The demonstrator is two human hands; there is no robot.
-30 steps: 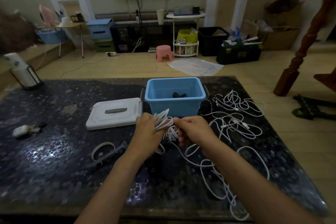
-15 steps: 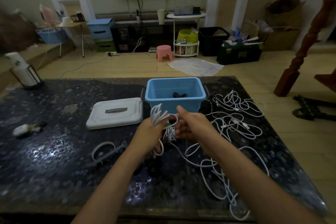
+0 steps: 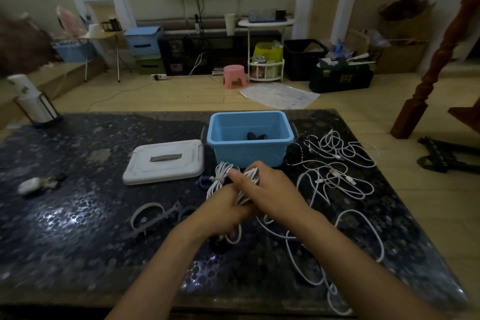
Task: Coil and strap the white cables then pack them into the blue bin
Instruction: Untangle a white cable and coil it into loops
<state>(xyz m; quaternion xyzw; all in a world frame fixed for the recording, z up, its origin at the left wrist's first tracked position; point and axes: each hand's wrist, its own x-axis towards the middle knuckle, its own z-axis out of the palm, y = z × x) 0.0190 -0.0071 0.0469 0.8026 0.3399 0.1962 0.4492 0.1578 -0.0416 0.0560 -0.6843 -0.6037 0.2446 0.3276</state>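
Head view, looking down on a dark speckled table (image 3: 78,215). Both hands meet just in front of the blue bin (image 3: 250,148) and share one coiled white cable (image 3: 220,179). Left hand (image 3: 223,212): fingers curled round the lower part of the coil, grasping it; loops of the coil stand up beyond its knuckles, and a short tail hangs below its wrist. Right hand (image 3: 267,189): lies across the coil just beside the left hand, its thumb stretched over the loops toward the left and its fingers closed on the strands beneath. A band seems to cinch the coil near its top, though blur hides the detail.

Beyond both hands stands the blue bin, open, with a small dark object (image 3: 257,135) on its floor. To the right of the right hand, and trailing back along the right forearm, lie the loose white cables (image 3: 335,171), tangled on the table. To the left of the left hand lies the white lid (image 3: 163,161), flat, and nearer the left forearm a grey strap (image 3: 153,215), looped at one end.
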